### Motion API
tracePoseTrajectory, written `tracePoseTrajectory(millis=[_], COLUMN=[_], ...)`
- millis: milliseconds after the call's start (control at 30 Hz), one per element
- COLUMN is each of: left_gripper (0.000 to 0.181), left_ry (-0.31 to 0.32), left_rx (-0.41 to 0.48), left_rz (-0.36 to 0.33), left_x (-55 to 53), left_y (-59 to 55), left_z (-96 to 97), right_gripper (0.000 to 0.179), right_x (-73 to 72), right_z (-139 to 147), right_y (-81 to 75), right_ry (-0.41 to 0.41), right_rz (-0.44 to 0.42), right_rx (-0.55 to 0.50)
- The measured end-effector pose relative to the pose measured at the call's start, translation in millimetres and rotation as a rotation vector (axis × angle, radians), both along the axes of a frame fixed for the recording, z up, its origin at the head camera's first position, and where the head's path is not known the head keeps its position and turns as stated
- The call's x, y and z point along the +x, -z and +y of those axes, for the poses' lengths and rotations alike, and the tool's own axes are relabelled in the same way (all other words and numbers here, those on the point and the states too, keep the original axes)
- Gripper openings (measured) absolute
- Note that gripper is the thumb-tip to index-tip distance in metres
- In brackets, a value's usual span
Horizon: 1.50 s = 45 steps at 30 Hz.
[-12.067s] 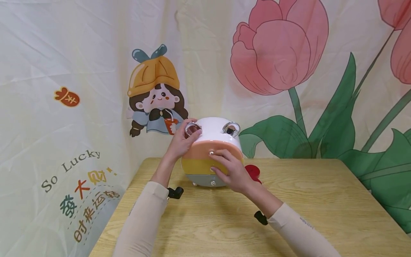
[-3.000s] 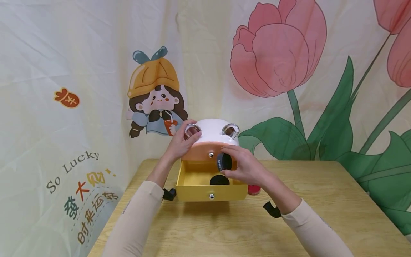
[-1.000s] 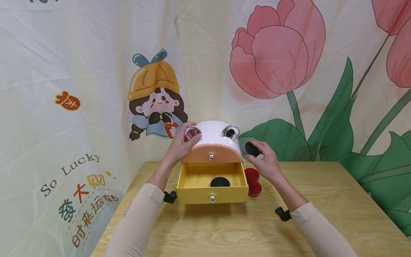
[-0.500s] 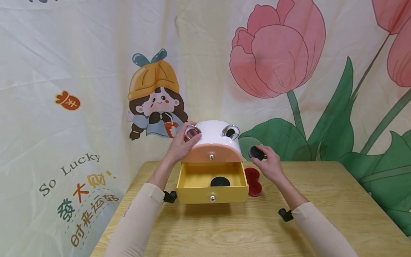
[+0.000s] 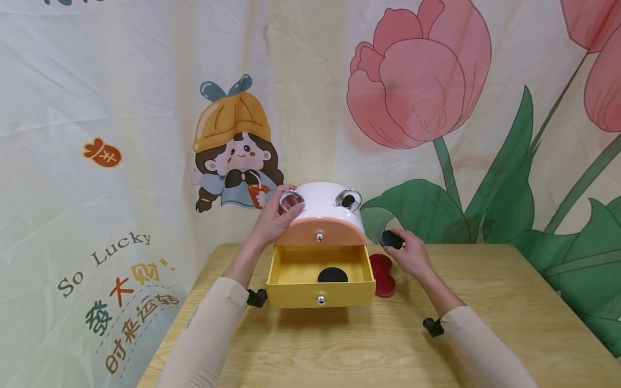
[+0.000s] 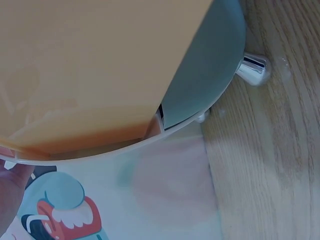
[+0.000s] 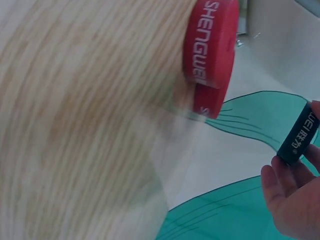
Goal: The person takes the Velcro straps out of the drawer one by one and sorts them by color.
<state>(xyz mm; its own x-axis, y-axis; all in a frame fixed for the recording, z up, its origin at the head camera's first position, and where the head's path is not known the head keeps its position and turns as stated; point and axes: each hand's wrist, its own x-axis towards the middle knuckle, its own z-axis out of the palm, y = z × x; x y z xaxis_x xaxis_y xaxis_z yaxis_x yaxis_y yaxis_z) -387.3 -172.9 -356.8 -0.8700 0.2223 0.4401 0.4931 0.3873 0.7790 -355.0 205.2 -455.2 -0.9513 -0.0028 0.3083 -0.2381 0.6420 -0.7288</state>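
Drawer (image 5: 296, 295) (yellow, extended) holds one black roll (image 5: 332, 275).

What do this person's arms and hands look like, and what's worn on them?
The left sleeve and right sleeve are cream, snug and end short of the wrists; the left one bears a marking too small to read. Small black fittings jut out near the sleeve ends. The left hand and right hand wear no gloves.

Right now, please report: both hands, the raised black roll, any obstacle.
Left hand holds cabinet. Right hand pinches black roll, off table. Possible obstacle: red rolls beside open yellow drawer.
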Motion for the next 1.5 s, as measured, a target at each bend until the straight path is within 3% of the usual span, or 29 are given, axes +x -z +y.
tracePoseTrajectory(millis=[667,1067,1500], left_gripper=[0.056,0.054,0.056], left_ry=[-0.014,-0.019,0.006], left_rx=[-0.003,-0.008,0.001], left_rz=[-0.005,-0.022,0.003], left_x=[0.2,2.7,2.4], left_y=[-1.0,-4.2,-0.9], left_z=[-1.3,1.3,-0.3], right_gripper=[0.054,0.053,0.053], right_x=[-7.9,-10.1,-10.5], right_z=[11.5,20.6,26.4], right_y=[15.3,25.2,36.5], right_ry=[0.001,0.003,0.022], right_rz=[-0.095,-0.093,-0.195], right_rx=[0.091,0.164,0.179])
